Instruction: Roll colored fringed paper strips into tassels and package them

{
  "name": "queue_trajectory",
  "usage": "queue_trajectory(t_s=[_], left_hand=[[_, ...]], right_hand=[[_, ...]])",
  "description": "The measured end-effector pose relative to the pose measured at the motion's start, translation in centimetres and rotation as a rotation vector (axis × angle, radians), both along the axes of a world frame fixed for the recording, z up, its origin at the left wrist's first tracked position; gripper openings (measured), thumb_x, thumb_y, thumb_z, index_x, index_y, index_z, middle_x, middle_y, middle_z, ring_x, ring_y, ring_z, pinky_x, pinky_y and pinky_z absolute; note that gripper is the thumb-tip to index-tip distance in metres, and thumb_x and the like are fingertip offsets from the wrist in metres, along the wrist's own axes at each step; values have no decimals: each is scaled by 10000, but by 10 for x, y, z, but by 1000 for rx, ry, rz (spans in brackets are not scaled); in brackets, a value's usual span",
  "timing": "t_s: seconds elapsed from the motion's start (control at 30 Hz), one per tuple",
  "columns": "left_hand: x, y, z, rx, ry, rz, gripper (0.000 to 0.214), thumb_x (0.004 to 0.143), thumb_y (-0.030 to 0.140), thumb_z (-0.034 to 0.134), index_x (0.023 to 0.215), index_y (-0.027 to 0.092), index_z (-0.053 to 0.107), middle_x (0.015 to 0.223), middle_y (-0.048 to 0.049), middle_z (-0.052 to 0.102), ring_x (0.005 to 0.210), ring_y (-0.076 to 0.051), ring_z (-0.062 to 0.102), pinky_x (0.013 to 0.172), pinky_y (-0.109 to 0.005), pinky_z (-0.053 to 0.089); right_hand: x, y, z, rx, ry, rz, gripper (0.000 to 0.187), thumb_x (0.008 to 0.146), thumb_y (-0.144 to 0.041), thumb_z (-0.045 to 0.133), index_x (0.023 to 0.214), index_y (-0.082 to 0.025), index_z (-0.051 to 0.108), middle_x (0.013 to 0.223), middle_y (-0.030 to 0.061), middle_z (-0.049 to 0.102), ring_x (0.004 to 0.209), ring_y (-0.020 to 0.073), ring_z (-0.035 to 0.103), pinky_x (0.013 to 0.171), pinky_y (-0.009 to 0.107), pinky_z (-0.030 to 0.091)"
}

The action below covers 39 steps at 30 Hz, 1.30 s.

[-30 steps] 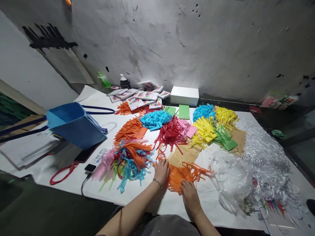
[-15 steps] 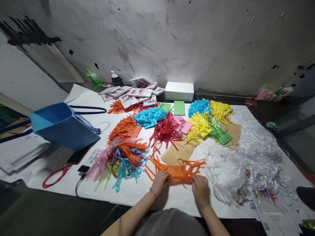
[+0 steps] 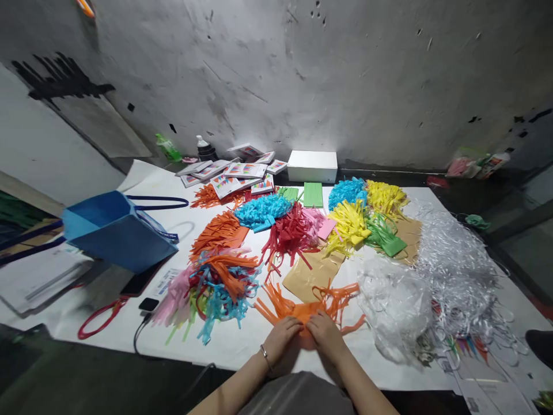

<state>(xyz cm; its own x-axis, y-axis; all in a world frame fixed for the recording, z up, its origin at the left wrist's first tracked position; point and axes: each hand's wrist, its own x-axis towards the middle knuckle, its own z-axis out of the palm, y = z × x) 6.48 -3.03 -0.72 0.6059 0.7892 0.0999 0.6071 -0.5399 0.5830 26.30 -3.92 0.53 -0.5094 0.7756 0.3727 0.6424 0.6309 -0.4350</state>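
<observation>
An orange fringed paper piece (image 3: 302, 307) lies on the white table (image 3: 242, 346) right in front of me. My left hand (image 3: 281, 338) and my right hand (image 3: 325, 334) sit side by side on its near edge, fingers curled and pinching the paper together. Its cut strips fan out to the left and right. A thin bracelet circles my left wrist. A brown paper sheet (image 3: 307, 272) lies just beyond the orange piece.
A mixed heap of fringes (image 3: 211, 282) lies to the left, with orange, blue, red, yellow and green fringe piles behind. Clear plastic scraps (image 3: 432, 288) heap on the right. A blue bag (image 3: 116, 230), phone and cable stand left. A white box (image 3: 311, 166) and card packs sit at the wall.
My hands were spread apart along the orange piece half a second ago. They have come together at its middle, bunching the paper so the strips splay outward.
</observation>
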Motion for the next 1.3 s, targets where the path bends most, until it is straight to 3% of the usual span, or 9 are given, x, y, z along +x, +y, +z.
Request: queue_trajectory(t_s=[0.17, 0.4, 0.7, 0.8, 0.9, 0.97, 1.03, 1.17, 1.3], left_hand=[[-9, -8, 4, -79, -75, -25, 260, 894, 121, 419, 1031, 224, 613, 1059, -35, 678, 982, -165, 587, 891, -288, 462], [15, 6, 6, -250, 87, 462, 256, 904, 192, 372, 914, 179, 627, 903, -88, 682, 870, -203, 618, 775, -298, 460], [23, 23, 6, -328, 203, 597, 150, 853, 193, 440, 855, 174, 588, 826, -62, 673, 778, -184, 627, 643, -259, 385], [24, 25, 8, -334, 211, 589, 156, 861, 194, 428, 861, 174, 583, 835, -53, 669, 776, -173, 622, 640, -253, 381], [23, 30, 11, -337, 208, 559, 151, 850, 176, 439, 853, 166, 590, 822, -57, 667, 766, -180, 621, 643, -261, 393], [20, 31, 15, -333, 201, 532, 152, 839, 156, 450, 871, 161, 599, 816, -58, 666, 763, -183, 621, 657, -271, 412], [16, 29, 21, -302, 181, 503, 186, 838, 176, 485, 988, 164, 594, 943, -79, 665, 873, -198, 613, 743, -302, 434], [11, 14, 26, -15, 137, 221, 416, 779, 274, 655, 1177, 233, 544, 1275, -85, 541, 1207, -269, 425, 1029, -448, 286], [10, 3, 11, 105, 202, 92, 121, 878, 172, 543, 897, 236, 644, 968, -24, 649, 1006, -214, 507, 1011, -451, 274]], right_hand=[[19, -8, -20, 32, 42, -21, 238, 871, -112, 426, 957, -192, 633, 931, 71, 682, 900, 195, 621, 813, 336, 505], [7, 0, -19, -139, 22, -365, 204, 920, -206, 432, 837, -210, 618, 781, 49, 638, 793, 220, 591, 755, 353, 455], [-1, 10, -13, -152, -95, -575, 144, 884, -200, 498, 884, -192, 641, 792, 73, 645, 789, 253, 574, 781, 390, 380], [0, 6, -14, -98, -103, -577, 215, 887, -191, 487, 1056, -177, 619, 1013, 128, 649, 976, 287, 559, 908, 455, 332], [-1, 0, -17, 36, -106, -370, 263, 877, -244, 533, 1130, -209, 593, 1159, 114, 613, 1118, 285, 507, 1039, 501, 212], [-2, -2, -20, 83, -123, -242, 174, 872, -239, 547, 1027, -221, 624, 1056, 75, 646, 1062, 253, 541, 1061, 497, 189], [-2, -3, -21, 73, -140, -225, 126, 882, -179, 514, 871, -214, 634, 895, 37, 652, 941, 209, 579, 1058, 475, 211], [-4, -3, -18, 44, -122, -256, 186, 904, -159, 460, 824, -204, 622, 810, 17, 629, 846, 179, 581, 1055, 456, 234], [-7, -6, -17, 6, -119, -203, 131, 889, -201, 513, 955, -230, 622, 932, 23, 648, 941, 197, 568, 1067, 457, 222]])
